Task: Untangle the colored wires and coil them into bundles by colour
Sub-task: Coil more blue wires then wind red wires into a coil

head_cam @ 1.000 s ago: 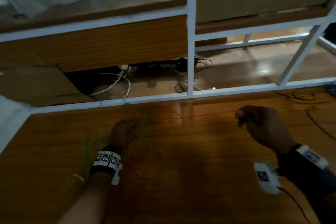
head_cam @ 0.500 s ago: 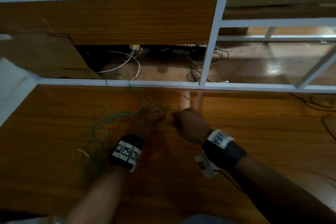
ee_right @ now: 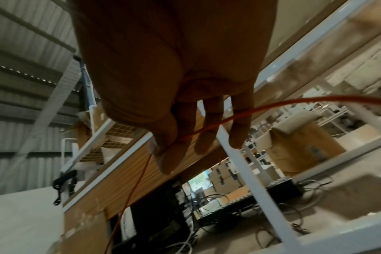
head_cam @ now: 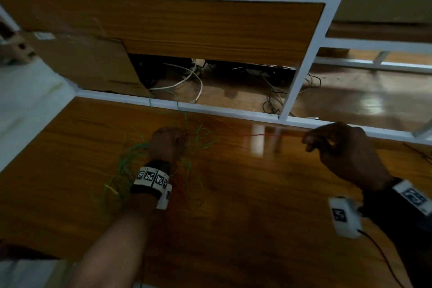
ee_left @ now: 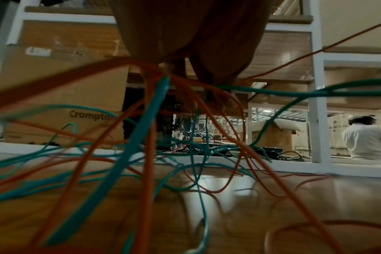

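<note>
Head view shows the left hand [head_cam: 167, 145] planted on the tangle of wires [head_cam: 191, 147] near the far edge of the table [head_cam: 245, 206], its fingers curled down into the knot and gripping a bunch of strands. The left wrist view confirms it: red and green wires fan out from under those fingers [ee_left: 220, 75] in every direction and loop loosely over the wood.

The right hand [head_cam: 343, 147] is well off to the right, raised above the table, pinching a single red wire [head_cam: 261, 135] between thumb and fingertips; the other fingers are loosely curled, and the strand runs across them in the right wrist view. That red wire stretches nearly straight from the pinch back to the knot.

The step in hand looks like drawing one red strand clear of the green wires [head_cam: 131, 154]. The risk, as I judge it, is that a straight pull tightens whatever crossings remain under the left hand, cinching the knot instead of freeing it. The thin strand could also slip from the pinch and spring back. Loose green loops could be dragged over the table's far edge, where some already lie across the white frame [head_cam: 210, 110].
</note>
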Demonstrator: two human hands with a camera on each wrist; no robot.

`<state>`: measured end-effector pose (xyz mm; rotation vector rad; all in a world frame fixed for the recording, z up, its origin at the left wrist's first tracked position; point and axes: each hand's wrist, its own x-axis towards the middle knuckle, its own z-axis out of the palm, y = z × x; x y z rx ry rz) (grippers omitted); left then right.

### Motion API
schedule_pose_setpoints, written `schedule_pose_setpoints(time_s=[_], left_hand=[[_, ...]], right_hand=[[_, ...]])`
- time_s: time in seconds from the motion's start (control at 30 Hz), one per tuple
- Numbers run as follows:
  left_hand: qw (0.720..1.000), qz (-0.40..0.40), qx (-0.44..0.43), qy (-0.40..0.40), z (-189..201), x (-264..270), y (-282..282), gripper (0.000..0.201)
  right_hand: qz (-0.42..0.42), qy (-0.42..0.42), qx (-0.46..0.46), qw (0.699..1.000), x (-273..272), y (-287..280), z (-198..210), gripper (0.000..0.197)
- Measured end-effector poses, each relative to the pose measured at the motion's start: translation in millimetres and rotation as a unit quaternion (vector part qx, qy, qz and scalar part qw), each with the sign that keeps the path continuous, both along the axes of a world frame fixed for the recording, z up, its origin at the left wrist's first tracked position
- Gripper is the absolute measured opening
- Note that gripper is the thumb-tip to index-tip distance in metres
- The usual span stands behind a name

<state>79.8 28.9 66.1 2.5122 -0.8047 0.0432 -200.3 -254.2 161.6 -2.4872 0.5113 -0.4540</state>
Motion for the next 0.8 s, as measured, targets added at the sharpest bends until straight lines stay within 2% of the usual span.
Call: schedule_pose_setpoints(time_s=[0.07,0.13,0.17,0.2,0.23,0.27,0.3,0.37,0.43,0.47,0.53,0.63,0.73,0.8], left_hand=[[1.0,-0.015,0.002,-0.012,-4.9,2.5,-0.3,0.04],[0.997,-0.046,0.036,-0.042,-11.7,-1.3,-3.6,0.03],[0.995,-0.065,0.061,-0.053,-17.7,-3.1,-6.2,0.026],[0.992,-0.078,0.087,-0.051,-19.1,-8.3,-9.2,0.027],[0.99,-0.094,0.1,-0.043,-22.8,-12.1,-11.7,0.033],[0.988,-0.112,0.102,-0.034,-24.3,-17.1,-14.6,0.041],[0.988,-0.125,0.084,-0.041,-25.8,-20.7,-18.0,0.043],[0.986,-0.134,0.084,-0.057,-16.5,-32.8,-24.6,0.035],[0.979,-0.146,0.098,-0.106,-12.8,-40.6,-26.1,0.022],[0.979,-0.138,0.098,-0.112,-13.0,-40.7,-24.3,0.027],[0.983,-0.109,0.088,-0.119,-19.6,-32.7,-18.4,0.027],[0.985,-0.046,0.092,-0.141,-23.9,-22.3,-10.4,0.025],[0.992,0.003,0.068,-0.103,-29.4,-3.0,4.6,0.018],[0.997,0.012,0.021,-0.076,-29.3,12.8,16.5,0.026]], right_hand=[[-0.024,0.085,0.01,0.996,-2.9,-11.3,-11.8,0.02],[-0.039,0.242,-0.047,0.968,2.1,-13.8,-28.0,0.021],[-0.038,0.3,-0.104,0.947,7.5,-8.7,-36.4,0.041],[-0.025,0.31,-0.148,0.939,15.0,-1.3,-42.4,0.063],[-0.007,0.283,-0.164,0.945,26.7,10.8,-45.2,0.076],[0.02,0.245,-0.167,0.955,40.7,26.8,-45.4,0.077],[0.048,0.216,-0.152,0.963,56.9,45.1,-47.0,0.07],[0.095,0.205,-0.1,0.969,92.4,77.0,-53.8,0.046],[0.119,0.216,0.0,0.969,119.5,97.3,-59.2,0.025],[0.125,0.211,0.041,0.969,126.7,101.1,-63.4,0.022],[0.13,0.183,0.075,0.972,128.8,105.4,-61.7,0.02],[0.154,0.117,0.031,0.981,115.1,104.5,-35.6,0.016],[0.143,0.038,0.012,0.989,93.2,82.0,-5.2,0.02],[0.115,0.001,0.007,0.993,75.8,61.1,14.7,0.023]])
